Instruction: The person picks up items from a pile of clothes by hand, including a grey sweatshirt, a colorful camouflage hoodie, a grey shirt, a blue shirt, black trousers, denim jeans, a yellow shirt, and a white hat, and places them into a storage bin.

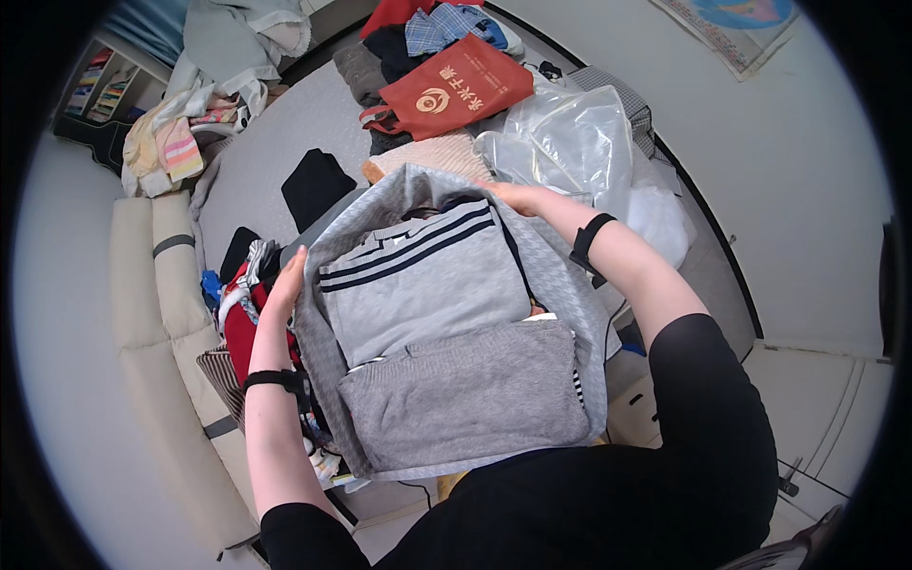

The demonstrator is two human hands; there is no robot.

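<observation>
- The big box made of soft grey patterned cloth (560, 271), with an open top, is right in front of the person's black shirt (589, 494).
- The left hand (285, 285) grasps the left side of the box, up near the rim.
- The right hand (513, 197) grasps the far right part of the rim. Some of its fingers are hidden, so I cannot tell how tight the grip is.
- Two neat piles sit inside. The light grey knit top with dark stripes (432, 290) is at the far end, and the darker grey fuzzy knit (465, 399) is at the near end.
- I think the step in hand is holding or moving the packed box, since both hands are on it and the clothes inside look folded.
- The bottom of the box is hidden, so I cannot tell if it rests on anything.
- I think the next move calls for two hands working together, with the box kept steady. If one side dips, the folded clothes could slide.
- The soft sides may bend, so a good hold matters.
- A messy heap of mixed clothes (242, 332) lies just left of the box, so bumping it would be easy.
</observation>
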